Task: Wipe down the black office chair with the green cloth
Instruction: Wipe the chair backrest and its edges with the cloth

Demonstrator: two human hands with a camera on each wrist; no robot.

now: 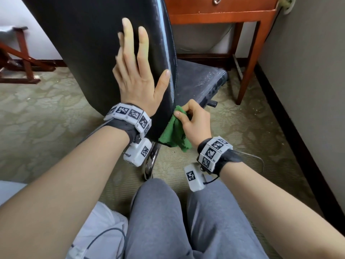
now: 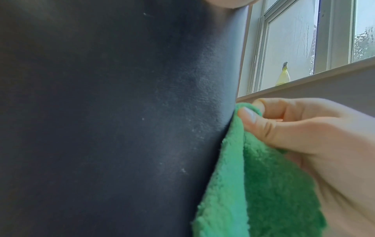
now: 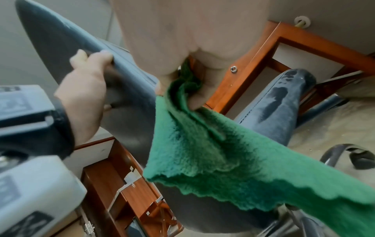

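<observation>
Nearest, the person's grey-trousered legs (image 1: 168,221) fill the bottom of the head view, with both forearms reaching forward, each wearing a marker-tagged wristband. Right hand (image 1: 194,122) is curled: thumb and fingers pinch a bunched fold of the green cloth (image 1: 174,130) against the right edge of the chair backrest, low down near its base; the rest of the cloth hangs loose below the hand. Left wrist view confirms the cloth (image 2: 253,184) touching the backrest edge, thumb on top of the fold. Left hand (image 1: 138,71) lies flat on the rear face of the black office chair (image 1: 84,49), fingers straight and spread, thumb along the backrest's right edge; it holds nothing. The two hands are apart, left higher on the backrest, right lower at its edge. Backrest surface shows pale dust specks. Beyond the backrest, the chair seat (image 1: 199,81) looks dusty and streaked. Farther off, a reddish wooden desk (image 1: 224,14) with a ring-pull drawer stands over the seat, on patterned carpet (image 1: 46,109). Left wrist view shows a window (image 2: 294,40) with a yellow bottle (image 2: 283,77) on the sill.
</observation>
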